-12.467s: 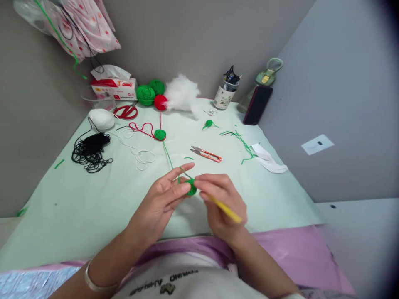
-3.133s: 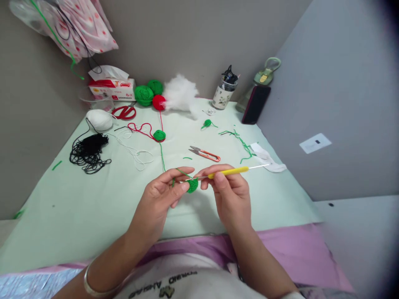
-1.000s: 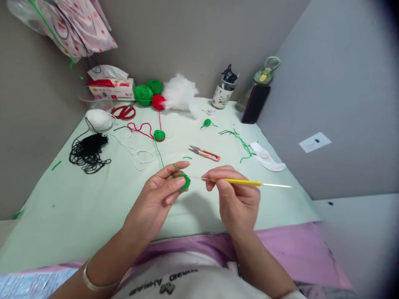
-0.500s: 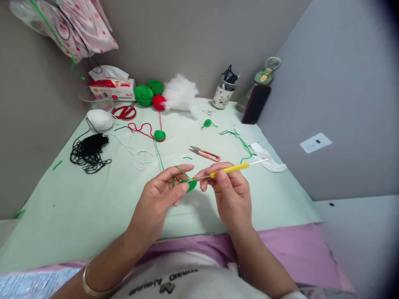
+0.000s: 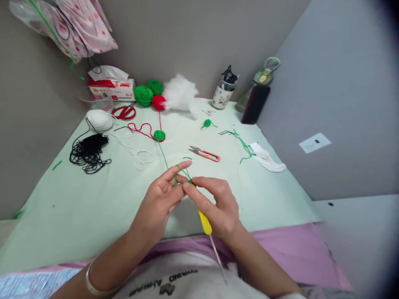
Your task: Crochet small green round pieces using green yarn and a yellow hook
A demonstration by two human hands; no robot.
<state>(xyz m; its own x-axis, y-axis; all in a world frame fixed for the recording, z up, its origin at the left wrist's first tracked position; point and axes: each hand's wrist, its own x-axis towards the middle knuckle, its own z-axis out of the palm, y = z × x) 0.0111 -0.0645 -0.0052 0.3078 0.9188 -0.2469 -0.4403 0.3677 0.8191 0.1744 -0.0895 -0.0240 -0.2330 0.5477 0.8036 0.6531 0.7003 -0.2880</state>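
Green yarn loops over the raised index finger of my left hand (image 5: 163, 199), whose thumb and other fingers pinch a small green crochet piece (image 5: 190, 181), mostly hidden by fingertips. My right hand (image 5: 218, 207) closes its thumb and index finger at the same piece. Under the right palm lies the yellow-handled crochet hook (image 5: 205, 222), its rear metal shaft pointing down toward the shirt and its front shaft showing beyond the fingertips. From my left hand a green strand runs up to a small green yarn ball (image 5: 159, 135) on the table.
Orange thread snips (image 5: 205, 154) lie beyond the hands. Black yarn (image 5: 89, 151), a white ball (image 5: 99, 120) and red scissors (image 5: 124, 112) are left. White stuffing (image 5: 181, 93) sits at the back; a phone (image 5: 256, 104) leans on a bottle (image 5: 263, 77) at right.
My right hand has moved left and swung the hook from pointing sideways to nearly upright in view, handle toward me. Its fingertips now meet my left fingertips and cover the green piece.
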